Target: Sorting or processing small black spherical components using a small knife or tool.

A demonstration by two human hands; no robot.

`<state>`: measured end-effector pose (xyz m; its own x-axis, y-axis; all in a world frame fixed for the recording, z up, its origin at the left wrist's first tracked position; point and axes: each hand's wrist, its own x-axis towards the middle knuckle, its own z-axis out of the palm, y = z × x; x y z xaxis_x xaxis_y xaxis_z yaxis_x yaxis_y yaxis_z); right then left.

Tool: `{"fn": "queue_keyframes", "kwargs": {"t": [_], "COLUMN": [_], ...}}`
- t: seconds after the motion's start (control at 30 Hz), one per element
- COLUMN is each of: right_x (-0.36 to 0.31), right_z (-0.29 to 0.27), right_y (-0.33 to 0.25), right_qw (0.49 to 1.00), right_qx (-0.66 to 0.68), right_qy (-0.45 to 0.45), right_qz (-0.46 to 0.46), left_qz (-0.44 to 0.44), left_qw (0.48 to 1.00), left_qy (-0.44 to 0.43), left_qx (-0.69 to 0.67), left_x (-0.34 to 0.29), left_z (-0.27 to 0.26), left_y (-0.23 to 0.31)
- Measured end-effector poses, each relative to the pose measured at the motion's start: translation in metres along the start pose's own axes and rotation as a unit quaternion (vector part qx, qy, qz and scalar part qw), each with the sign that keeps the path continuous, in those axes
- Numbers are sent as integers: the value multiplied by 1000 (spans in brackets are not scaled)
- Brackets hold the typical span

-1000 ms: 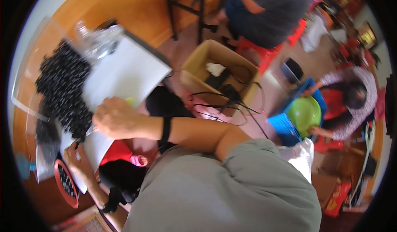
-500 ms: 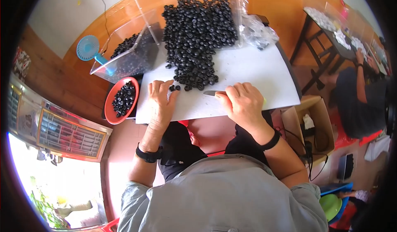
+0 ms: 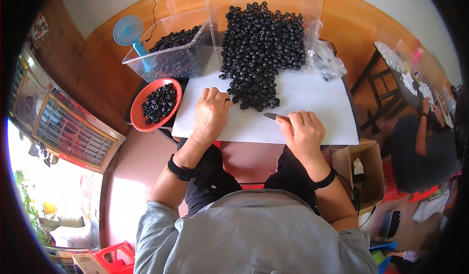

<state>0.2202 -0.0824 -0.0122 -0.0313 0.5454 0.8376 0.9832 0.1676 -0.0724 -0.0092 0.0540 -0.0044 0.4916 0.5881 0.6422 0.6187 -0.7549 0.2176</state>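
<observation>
My left hand [image 3: 212, 115] is at the near left edge of a heap of small black ring-shaped parts [image 3: 261, 44]. Its thumb and fingers are pinched together, with a dark bit of one black part showing at the fingertips. My right hand [image 3: 305, 131] is closed around the handle of a small knife [image 3: 275, 116]. The blade points left over the white board [image 3: 312, 95], just short of the heap's near end. The handle is mostly hidden in the fingers. The heap spills toward me out of a clear plastic bin [image 3: 312, 24] tipped on its side.
Left of the board sits an orange-red bowl [image 3: 138, 111] of black parts. Behind it stand a clear bin [image 3: 193, 61] of parts and a blue fan [image 3: 128, 30]. A clear plastic bag [image 3: 327, 61] lies right; a cardboard box [image 3: 373, 164] stands below. Another person [image 3: 420, 152] sits far right.
The view has shifted, so the table appears further right. My left thumb and fingers, apart beside a few loose parts before, have closed together. The knife stays in my right hand.
</observation>
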Motion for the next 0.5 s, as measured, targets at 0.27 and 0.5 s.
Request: {"fn": "queue_keyframes", "kwargs": {"t": [0.27,0.5], "right_x": [9,15], "right_z": [-5,0], "right_y": [5,-2], "right_qw": [989,938], "right_qx": [88,237], "right_qy": [-45,-61], "right_qz": [110,245], "left_qz": [-321,-347], "left_qw": [661,544], "left_qy": [-64,-81], "left_qx": [-676,-760], "left_x": [-10,-2], "left_z": [-26,-23], "left_y": [27,47]}}
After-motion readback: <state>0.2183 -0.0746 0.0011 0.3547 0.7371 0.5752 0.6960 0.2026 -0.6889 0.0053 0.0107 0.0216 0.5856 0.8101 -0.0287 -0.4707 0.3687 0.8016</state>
